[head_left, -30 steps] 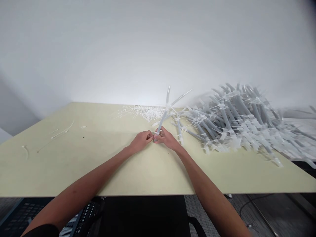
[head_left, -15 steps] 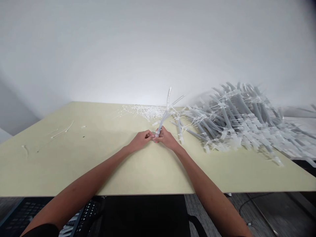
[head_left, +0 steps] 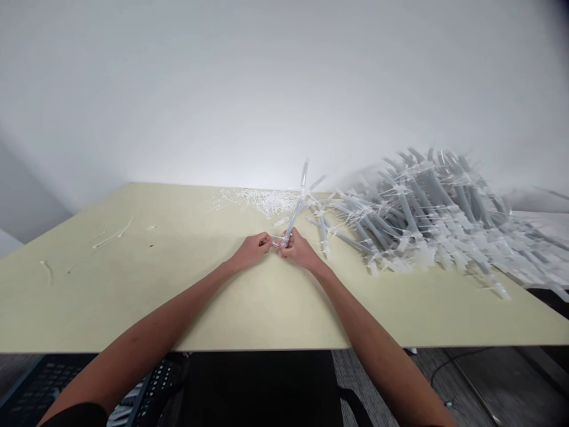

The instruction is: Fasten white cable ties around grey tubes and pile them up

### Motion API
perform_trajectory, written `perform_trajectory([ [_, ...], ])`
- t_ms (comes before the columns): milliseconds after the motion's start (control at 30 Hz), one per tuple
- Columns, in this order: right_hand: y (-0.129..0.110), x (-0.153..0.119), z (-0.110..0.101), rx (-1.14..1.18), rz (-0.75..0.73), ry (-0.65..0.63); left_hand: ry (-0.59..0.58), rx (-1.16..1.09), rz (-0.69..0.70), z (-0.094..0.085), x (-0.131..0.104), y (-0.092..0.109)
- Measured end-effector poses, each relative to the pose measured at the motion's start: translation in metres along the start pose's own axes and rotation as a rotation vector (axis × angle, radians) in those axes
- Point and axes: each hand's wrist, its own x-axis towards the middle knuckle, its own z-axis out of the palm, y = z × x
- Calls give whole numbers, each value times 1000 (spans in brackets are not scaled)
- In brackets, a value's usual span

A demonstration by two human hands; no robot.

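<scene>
Head view showed your left hand (head_left: 251,251) and right hand (head_left: 299,250) meeting near the middle of the desk (head_left: 178,296), both closed around the near end of a small bundle of tubes (head_left: 296,209). Your right hand was wrapped on the bundle's base, fingers curled shut; your left hand pinched what looked like a thin white tie (head_left: 275,242) at that same spot, though the tie was too small for me to be sure. The bundle stood tilted, its far ends splayed up and away from you, just left of the big pile (head_left: 427,213) of similar tied bundles.

You should have found those tubes light and springy, I judged: thin clear plastic that bent instead of breaking, and smooth enough to slide against one another when loosely gathered. The base, where the tubes came together, was the place to hold; gripping higher would have let the ends fan out. The tie looked stiff, thin and slick, best pinched near its tip with the fingertips.

Compared with a second earlier, your hands had stayed at the same place left of the pile, and your left hand had drawn slightly back from your right. The splayed tips had closed somewhat; the side strand had stood wider before. A scatter of loose ties (head_left: 262,201) lay beyond your hands, left of the pile, unchanged.
</scene>
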Motion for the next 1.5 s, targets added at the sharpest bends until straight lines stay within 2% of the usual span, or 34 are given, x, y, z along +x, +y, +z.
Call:
perform_trajectory([
  [233, -1, -1, -2, 62, -8, -53, -3, -39, -1, -2, 0, 5],
  [733, -2, -1, 0, 111, -5, -55, -7, -21, -4, -3, 2, -2],
  [1167, -15, -8, -1, 190, 17, -146, -256, -115, 0, -17, 8, -8],
  [1500, -26, -13, -5, 299, 54, -192, -302, -124, 25, -15, 3, -2],
])
